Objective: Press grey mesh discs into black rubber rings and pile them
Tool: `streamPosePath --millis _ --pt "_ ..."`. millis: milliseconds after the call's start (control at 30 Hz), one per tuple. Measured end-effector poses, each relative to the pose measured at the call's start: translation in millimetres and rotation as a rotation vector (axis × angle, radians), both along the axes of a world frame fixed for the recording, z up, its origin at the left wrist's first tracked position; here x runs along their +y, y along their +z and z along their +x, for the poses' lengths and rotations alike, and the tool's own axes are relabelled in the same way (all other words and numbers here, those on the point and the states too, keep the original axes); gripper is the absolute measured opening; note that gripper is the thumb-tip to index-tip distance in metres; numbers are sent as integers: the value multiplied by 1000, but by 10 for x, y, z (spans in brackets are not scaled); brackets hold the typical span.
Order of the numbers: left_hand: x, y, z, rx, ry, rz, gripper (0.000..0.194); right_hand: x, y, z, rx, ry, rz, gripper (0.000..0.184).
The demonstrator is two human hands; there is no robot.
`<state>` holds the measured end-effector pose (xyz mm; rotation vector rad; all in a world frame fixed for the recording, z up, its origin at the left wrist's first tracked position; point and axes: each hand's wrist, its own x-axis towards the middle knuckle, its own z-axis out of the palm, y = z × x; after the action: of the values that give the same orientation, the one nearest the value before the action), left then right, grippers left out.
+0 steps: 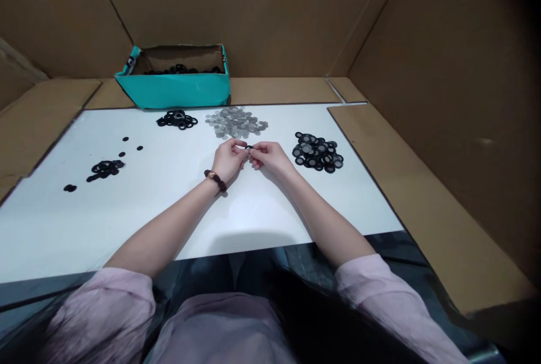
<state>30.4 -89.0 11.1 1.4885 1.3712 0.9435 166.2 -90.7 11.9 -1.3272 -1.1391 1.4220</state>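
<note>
Between the fingertips of both hands, just above the white tabletop point(177, 206), is a small black ring point(248, 147). My left hand point(229, 159), with a dark beaded bracelet at its wrist, pinches the ring's left side. The right side is pinched by my right hand point(269, 158). Fingers cover much of the ring, so I cannot tell whether a disc sits in it. Behind the hands lies a heap of thin grey discs point(236, 123). To the right is a pile of black rings with grey centres point(316, 151).
A turquoise box point(181, 91) holding black rings stands at the back left. Before it lies a small heap of black rings point(176, 119). More black pieces point(105, 169) are scattered at the left. Cardboard walls point(270, 20) enclose the table's back and sides.
</note>
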Motion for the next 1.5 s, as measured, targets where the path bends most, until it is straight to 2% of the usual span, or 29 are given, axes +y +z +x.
streamPosePath --millis 67,200,267,500,600,700,767,900,1133,1367,1500 --pt "14 -28 -18 -13 -8 -12 21 2 -31 -3 -70 8 52 14" --pt "66 -44 -89 96 -74 99 14 4 -71 32 -240 53 121 16" --pt "93 -34 -113 90 -98 101 14 4 -68 55 -301 73 146 17" --pt "57 -1 -33 -119 -44 -77 12 -29 30 64 -253 -44 210 14" --pt "29 1 -33 -73 -85 -58 16 -27 41 80 -246 -44 258 12" --pt "24 37 -68 89 -187 -19 21 6 19 117 -201 -13 215 9" --pt "26 64 -84 146 -207 2 19 26 7 139 -176 33 155 10" --pt "37 75 -88 145 -159 55 17 32 13 151 -176 100 94 15" --pt "64 88 -120 204 -250 81 17 19 30 125 -149 198 104 24" --pt "4 73 -12 217 -77 95 16 -13 0 112 -37 138 64 26" --pt "-23 61 36 241 -8 101 15 -20 -19 52 -79 67 56 26"
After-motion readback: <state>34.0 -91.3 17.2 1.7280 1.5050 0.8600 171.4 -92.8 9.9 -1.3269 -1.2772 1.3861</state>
